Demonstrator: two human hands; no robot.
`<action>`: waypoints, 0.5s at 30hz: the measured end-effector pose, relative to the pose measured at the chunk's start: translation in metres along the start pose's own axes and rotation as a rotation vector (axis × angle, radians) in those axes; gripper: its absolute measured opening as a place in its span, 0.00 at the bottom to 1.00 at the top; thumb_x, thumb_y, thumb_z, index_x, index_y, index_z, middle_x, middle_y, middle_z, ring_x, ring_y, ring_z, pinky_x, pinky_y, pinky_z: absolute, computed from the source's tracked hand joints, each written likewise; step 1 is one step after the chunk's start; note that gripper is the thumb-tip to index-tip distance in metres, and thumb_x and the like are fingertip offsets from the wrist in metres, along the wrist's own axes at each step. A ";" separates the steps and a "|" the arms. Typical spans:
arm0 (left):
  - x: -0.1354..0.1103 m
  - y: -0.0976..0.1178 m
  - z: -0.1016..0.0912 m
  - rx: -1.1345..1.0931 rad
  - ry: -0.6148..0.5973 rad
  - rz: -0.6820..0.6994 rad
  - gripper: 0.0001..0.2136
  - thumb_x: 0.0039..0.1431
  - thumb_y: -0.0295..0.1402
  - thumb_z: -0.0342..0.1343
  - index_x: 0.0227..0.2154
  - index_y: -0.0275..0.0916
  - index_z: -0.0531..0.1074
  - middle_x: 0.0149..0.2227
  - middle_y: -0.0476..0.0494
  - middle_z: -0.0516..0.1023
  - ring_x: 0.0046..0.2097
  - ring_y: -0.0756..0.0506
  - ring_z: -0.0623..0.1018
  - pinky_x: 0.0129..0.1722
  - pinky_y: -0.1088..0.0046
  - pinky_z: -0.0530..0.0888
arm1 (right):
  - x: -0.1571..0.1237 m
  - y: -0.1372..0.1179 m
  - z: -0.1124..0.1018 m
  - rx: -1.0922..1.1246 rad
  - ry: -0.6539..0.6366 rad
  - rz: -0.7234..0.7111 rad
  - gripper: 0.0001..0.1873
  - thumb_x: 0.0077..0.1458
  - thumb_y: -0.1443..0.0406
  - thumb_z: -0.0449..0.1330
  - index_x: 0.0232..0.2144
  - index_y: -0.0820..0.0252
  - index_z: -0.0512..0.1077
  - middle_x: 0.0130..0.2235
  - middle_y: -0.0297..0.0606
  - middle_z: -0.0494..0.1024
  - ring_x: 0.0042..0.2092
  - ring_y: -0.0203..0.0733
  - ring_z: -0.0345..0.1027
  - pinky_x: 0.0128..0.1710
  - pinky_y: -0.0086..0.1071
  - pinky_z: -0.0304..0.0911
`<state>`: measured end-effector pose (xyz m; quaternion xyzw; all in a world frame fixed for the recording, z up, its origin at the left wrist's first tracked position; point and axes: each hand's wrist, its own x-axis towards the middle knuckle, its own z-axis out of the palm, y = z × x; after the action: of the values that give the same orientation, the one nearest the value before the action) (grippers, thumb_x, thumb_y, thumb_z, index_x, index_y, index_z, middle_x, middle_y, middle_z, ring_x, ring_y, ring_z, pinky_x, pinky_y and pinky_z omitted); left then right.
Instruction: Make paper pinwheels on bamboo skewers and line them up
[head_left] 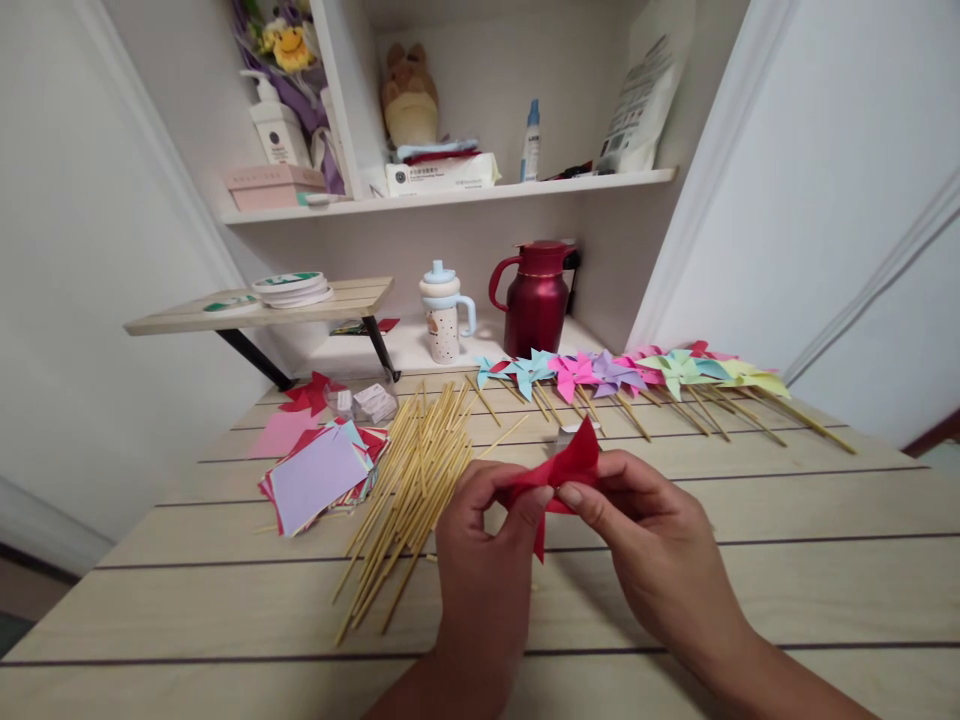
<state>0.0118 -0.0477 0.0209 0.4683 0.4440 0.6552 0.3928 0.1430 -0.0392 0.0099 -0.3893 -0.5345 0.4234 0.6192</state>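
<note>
Between my two hands is a red paper pinwheel (576,458), held up above the table. My left hand (491,545) pinches its left side with thumb and forefinger. My right hand (660,535) grips it from the right, the thumb tip pressed near its centre beside the left thumb. A tiny brass-coloured spot shows between the thumbs; what it is I cannot make out. To the left of my left hand lies a loose pile of thin wooden sticks (409,490). Farther left is a stack of coloured paper sheets (319,478), a lilac one on top.
Finished pinwheels on sticks (615,375) lie in a row at the back right. Behind them stand a dark red jug (536,305) and a speckled cup (444,325). A small raised shelf (352,298) at the left bears round white discs. Small clear boxes (375,402) sit near the paper.
</note>
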 end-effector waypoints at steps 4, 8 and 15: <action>0.000 0.004 0.000 0.007 -0.057 -0.058 0.05 0.54 0.32 0.62 0.24 0.39 0.76 0.26 0.50 0.75 0.30 0.49 0.72 0.33 0.74 0.69 | 0.002 0.003 -0.001 0.038 0.006 0.003 0.06 0.51 0.61 0.70 0.33 0.51 0.78 0.33 0.29 0.81 0.35 0.35 0.74 0.37 0.26 0.70; -0.001 0.003 0.000 -0.016 -0.077 -0.045 0.05 0.54 0.31 0.62 0.24 0.39 0.77 0.26 0.50 0.75 0.30 0.49 0.72 0.32 0.74 0.69 | 0.002 0.004 -0.002 0.033 0.003 -0.018 0.05 0.52 0.61 0.70 0.32 0.50 0.77 0.33 0.28 0.81 0.35 0.34 0.74 0.37 0.24 0.70; -0.002 -0.001 0.000 0.084 -0.016 0.070 0.03 0.52 0.29 0.64 0.25 0.41 0.79 0.28 0.50 0.77 0.32 0.48 0.74 0.34 0.74 0.70 | 0.002 0.003 -0.001 -0.042 0.022 -0.083 0.03 0.53 0.62 0.69 0.32 0.49 0.77 0.31 0.27 0.81 0.33 0.33 0.73 0.35 0.23 0.70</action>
<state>0.0118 -0.0492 0.0196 0.5047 0.4512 0.6456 0.3533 0.1435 -0.0364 0.0074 -0.3846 -0.5520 0.3818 0.6338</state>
